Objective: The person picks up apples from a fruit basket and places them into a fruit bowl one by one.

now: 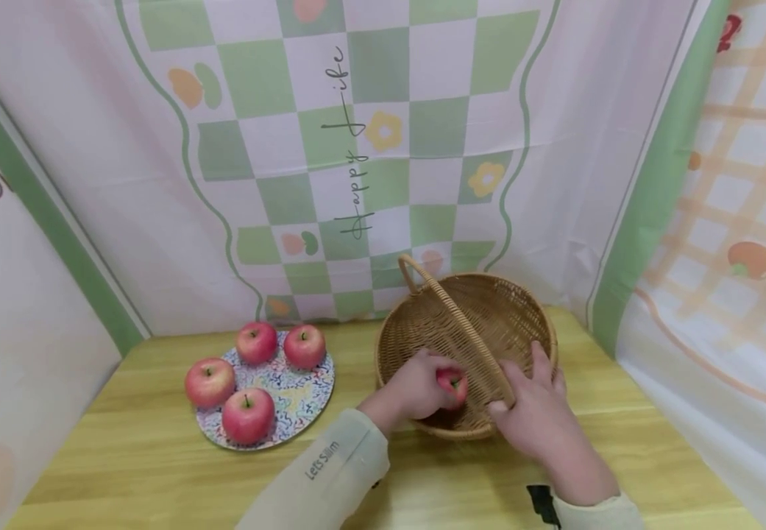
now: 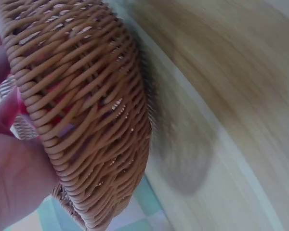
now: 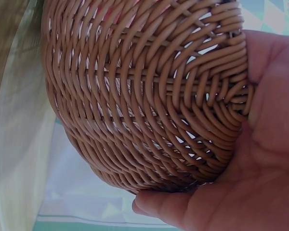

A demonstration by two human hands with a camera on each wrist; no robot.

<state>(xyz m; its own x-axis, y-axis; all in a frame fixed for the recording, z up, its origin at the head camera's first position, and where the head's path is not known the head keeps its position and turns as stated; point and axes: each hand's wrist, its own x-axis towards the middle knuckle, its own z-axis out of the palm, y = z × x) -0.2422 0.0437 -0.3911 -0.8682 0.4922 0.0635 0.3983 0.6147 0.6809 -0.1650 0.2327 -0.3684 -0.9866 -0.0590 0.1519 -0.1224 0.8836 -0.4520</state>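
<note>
A round wicker basket (image 1: 399, 346) with an arched handle (image 1: 452, 305) stands at the right of the table. Inside its near left part, my left hand (image 1: 414, 386) grips a red apple (image 1: 452, 384), with the fingers curled over it. Through the weave in the left wrist view, red shows behind the basket wall (image 2: 86, 120). My right hand (image 1: 536, 414) holds the basket's near right rim, where the handle's end meets it. In the right wrist view, that hand (image 3: 260, 159) spreads its fingers along the woven side (image 3: 149, 106).
Left of the basket lies a round speckled plate (image 1: 296, 408) bearing several red apples (image 1: 248, 416). Both rest on a wooden table (image 1: 157, 471). A checked green and white cloth (image 1: 376, 184) hangs right behind them, with more cloth walls at both sides.
</note>
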